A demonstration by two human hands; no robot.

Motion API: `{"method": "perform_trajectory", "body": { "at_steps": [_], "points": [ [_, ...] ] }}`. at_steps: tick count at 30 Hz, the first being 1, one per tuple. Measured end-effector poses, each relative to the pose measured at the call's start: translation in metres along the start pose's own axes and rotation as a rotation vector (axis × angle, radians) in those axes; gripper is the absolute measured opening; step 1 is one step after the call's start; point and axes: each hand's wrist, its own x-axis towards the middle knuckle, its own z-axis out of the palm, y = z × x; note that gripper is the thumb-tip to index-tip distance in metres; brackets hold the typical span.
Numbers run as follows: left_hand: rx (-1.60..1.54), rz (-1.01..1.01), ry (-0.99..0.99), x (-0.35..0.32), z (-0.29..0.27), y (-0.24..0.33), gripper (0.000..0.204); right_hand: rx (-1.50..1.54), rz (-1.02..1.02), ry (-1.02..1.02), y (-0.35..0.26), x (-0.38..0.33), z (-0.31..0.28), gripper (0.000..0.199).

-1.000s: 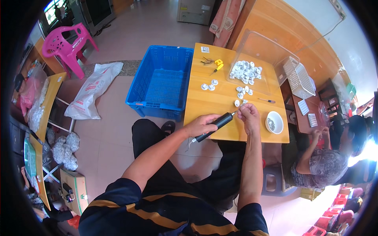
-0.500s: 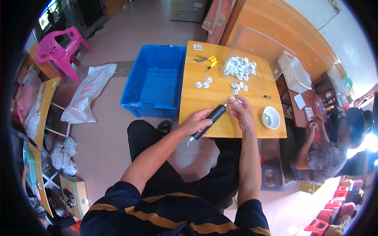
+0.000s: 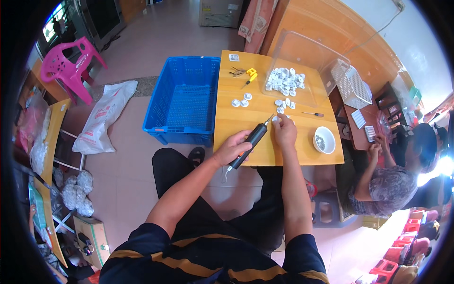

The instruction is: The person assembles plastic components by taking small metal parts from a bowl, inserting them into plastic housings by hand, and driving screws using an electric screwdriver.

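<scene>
My left hand (image 3: 233, 148) is wrapped round a black pen-shaped electric screwdriver (image 3: 253, 143), with its bit pointing up and to the right over the table. Just right of the bit, my right hand (image 3: 285, 133) has its fingers bunched at a small white plastic part (image 3: 275, 119), mostly hidden by the fingertips. Beyond that hand lies a small cluster of white round parts (image 3: 287, 102). Three more such parts (image 3: 244, 102) sit apart on the left. A white bowl (image 3: 329, 136) with small metal pieces, probably screws, stands right of my right hand.
The wooden table (image 3: 231, 125) also bears a clear plastic bin (image 3: 312, 57) lying by a heap of white parts (image 3: 283, 80), yellow-handled tools (image 3: 251, 76) and a small screwdriver (image 3: 313, 114). A blue crate (image 3: 182, 124) stands left. Another person (image 3: 385, 187) sits at the right.
My right hand has turned over and drawn its fingers together, back upward, around the white part. The screwdriver's bit has come away from that part, slightly to the left.
</scene>
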Motion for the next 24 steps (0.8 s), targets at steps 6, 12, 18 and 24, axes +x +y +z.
{"method": "perform_trajectory", "body": {
  "at_steps": [6, 12, 18, 24],
  "points": [
    [0.016, -0.028, -0.001, 0.0, 0.002, 0.004, 0.051, -0.054, -0.099, 0.08, -0.003, -0.006, -0.005, 0.021],
    [0.042, -0.024, -0.004, 0.003, 0.006, 0.0, 0.048, 0.424, 0.073, 0.065, 0.004, -0.009, 0.003, 0.016],
    [0.216, -0.127, 0.032, 0.008, 0.015, 0.004, 0.042, 0.755, 0.345, -0.11, 0.02, -0.008, 0.01, 0.024],
    [0.246, -0.159, 0.042, 0.011, 0.015, 0.005, 0.044, 0.702, 0.371, -0.092, 0.018, -0.009, 0.011, 0.026]
  ]
}}
